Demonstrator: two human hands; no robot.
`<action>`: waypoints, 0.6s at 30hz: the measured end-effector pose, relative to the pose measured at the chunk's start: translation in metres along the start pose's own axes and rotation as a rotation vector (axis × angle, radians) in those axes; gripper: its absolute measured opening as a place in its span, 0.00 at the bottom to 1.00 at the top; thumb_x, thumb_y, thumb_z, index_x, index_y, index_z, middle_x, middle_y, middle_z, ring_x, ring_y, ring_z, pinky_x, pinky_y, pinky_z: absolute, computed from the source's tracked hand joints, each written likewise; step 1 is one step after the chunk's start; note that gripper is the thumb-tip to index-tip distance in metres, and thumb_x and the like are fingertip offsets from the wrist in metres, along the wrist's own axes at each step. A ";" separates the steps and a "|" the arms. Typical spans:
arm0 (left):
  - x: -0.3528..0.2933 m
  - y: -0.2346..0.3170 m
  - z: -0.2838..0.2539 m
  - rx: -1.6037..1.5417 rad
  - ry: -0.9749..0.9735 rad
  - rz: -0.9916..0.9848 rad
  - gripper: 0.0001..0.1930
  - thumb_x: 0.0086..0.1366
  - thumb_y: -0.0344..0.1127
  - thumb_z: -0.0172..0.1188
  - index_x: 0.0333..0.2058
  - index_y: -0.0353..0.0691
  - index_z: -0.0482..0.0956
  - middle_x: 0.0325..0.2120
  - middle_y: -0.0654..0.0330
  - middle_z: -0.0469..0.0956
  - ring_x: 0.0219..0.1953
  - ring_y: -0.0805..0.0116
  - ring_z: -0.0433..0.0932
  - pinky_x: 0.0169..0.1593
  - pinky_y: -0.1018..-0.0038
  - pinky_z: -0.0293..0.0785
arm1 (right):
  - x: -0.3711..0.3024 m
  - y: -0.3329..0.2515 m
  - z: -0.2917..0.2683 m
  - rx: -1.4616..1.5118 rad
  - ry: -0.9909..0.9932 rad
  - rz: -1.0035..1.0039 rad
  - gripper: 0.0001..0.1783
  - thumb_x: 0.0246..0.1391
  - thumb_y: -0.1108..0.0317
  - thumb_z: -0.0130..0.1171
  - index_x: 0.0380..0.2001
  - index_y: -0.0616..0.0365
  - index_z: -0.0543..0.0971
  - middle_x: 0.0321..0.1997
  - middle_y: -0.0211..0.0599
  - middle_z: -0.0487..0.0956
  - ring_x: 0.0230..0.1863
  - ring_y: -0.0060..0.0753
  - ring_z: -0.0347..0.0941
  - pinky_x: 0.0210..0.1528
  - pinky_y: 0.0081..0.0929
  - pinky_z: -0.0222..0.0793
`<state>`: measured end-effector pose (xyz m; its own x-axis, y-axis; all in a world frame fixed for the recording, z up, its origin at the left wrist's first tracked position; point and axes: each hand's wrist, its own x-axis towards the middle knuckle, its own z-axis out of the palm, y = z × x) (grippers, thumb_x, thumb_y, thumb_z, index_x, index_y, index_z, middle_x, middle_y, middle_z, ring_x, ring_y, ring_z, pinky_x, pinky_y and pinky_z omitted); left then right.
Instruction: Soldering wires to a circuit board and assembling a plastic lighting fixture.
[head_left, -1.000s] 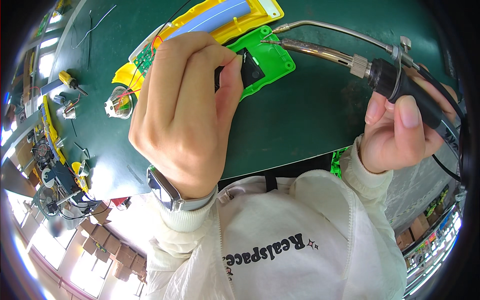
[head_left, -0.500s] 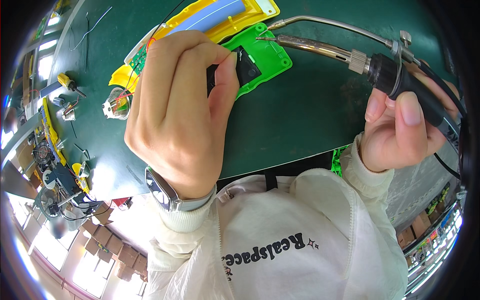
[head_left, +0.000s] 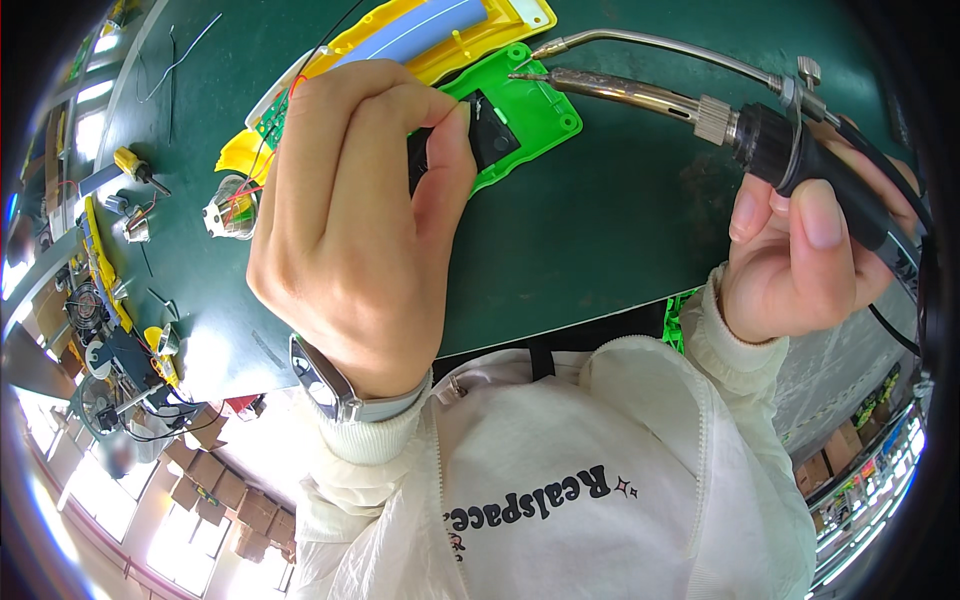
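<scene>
My right hand (head_left: 815,255) is closed around the black handle of a soldering iron (head_left: 625,93), which has a thin metal feed tube (head_left: 665,48) clamped alongside it. The iron's tip hovers at or just above the far end of a green plastic shell (head_left: 545,108); contact cannot be made out. Over that shell, my left hand (head_left: 355,210) pinches thumb and forefinger together beside a black panel (head_left: 493,130) set in it. Whatever the pinch holds is hidden. Behind lies a yellow casing (head_left: 510,30) with a blue cylinder (head_left: 425,32), partly covered by my left hand.
Thin red and black wires run from a small green circuit board (head_left: 268,125) by my left hand, near a silvery reflector cup (head_left: 232,208). More yellow lamp parts (head_left: 130,162) and loose wire (head_left: 185,60) lie leftward on the green table (head_left: 590,235). A black cable (head_left: 893,332) hangs at right.
</scene>
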<state>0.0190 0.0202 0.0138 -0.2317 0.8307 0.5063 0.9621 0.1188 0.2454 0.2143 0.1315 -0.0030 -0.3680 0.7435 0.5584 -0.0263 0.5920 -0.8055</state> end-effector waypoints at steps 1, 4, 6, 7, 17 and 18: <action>0.000 0.000 -0.001 -0.021 -0.006 -0.013 0.08 0.51 0.21 0.70 0.30 0.36 0.81 0.32 0.62 0.80 0.34 0.68 0.81 0.39 0.76 0.78 | 0.000 0.000 0.000 0.006 0.001 0.009 0.10 0.48 0.69 0.50 0.24 0.69 0.71 0.14 0.42 0.72 0.11 0.24 0.63 0.20 0.23 0.64; -0.002 -0.001 -0.007 -0.062 -0.049 -0.030 0.09 0.51 0.21 0.70 0.31 0.36 0.82 0.33 0.61 0.81 0.35 0.67 0.81 0.42 0.75 0.78 | 0.001 -0.002 0.004 0.020 0.019 0.014 0.10 0.48 0.69 0.50 0.25 0.69 0.71 0.14 0.43 0.72 0.11 0.24 0.62 0.20 0.24 0.64; -0.005 -0.002 -0.012 -0.082 -0.077 -0.026 0.10 0.51 0.22 0.71 0.33 0.35 0.83 0.35 0.58 0.82 0.37 0.64 0.81 0.44 0.74 0.77 | 0.003 -0.003 0.009 0.047 0.042 0.002 0.10 0.48 0.69 0.51 0.26 0.69 0.71 0.14 0.43 0.72 0.11 0.24 0.62 0.20 0.24 0.64; -0.006 -0.003 -0.016 -0.090 -0.081 0.002 0.10 0.51 0.22 0.71 0.34 0.34 0.83 0.36 0.57 0.82 0.38 0.63 0.81 0.45 0.73 0.77 | 0.003 -0.005 0.013 0.026 0.082 0.016 0.10 0.48 0.69 0.51 0.27 0.69 0.71 0.14 0.43 0.72 0.11 0.24 0.62 0.21 0.24 0.64; -0.022 -0.051 -0.070 0.010 -0.180 -0.002 0.18 0.49 0.21 0.71 0.41 0.32 0.81 0.37 0.53 0.82 0.38 0.58 0.81 0.42 0.68 0.77 | 0.000 -0.013 0.025 -0.002 0.200 0.085 0.10 0.49 0.68 0.53 0.28 0.67 0.71 0.20 0.43 0.73 0.12 0.26 0.62 0.18 0.24 0.63; -0.027 -0.056 -0.069 -0.029 -0.202 -0.106 0.17 0.49 0.21 0.71 0.40 0.32 0.80 0.37 0.53 0.81 0.37 0.60 0.81 0.41 0.69 0.77 | 0.000 -0.014 0.026 0.024 0.210 0.114 0.10 0.49 0.69 0.54 0.28 0.67 0.71 0.21 0.43 0.74 0.12 0.27 0.63 0.17 0.24 0.63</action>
<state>-0.0386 -0.0467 0.0433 -0.2952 0.9067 0.3011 0.9287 0.1983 0.3134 0.1908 0.1152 0.0031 -0.1690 0.8547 0.4908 -0.0183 0.4952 -0.8686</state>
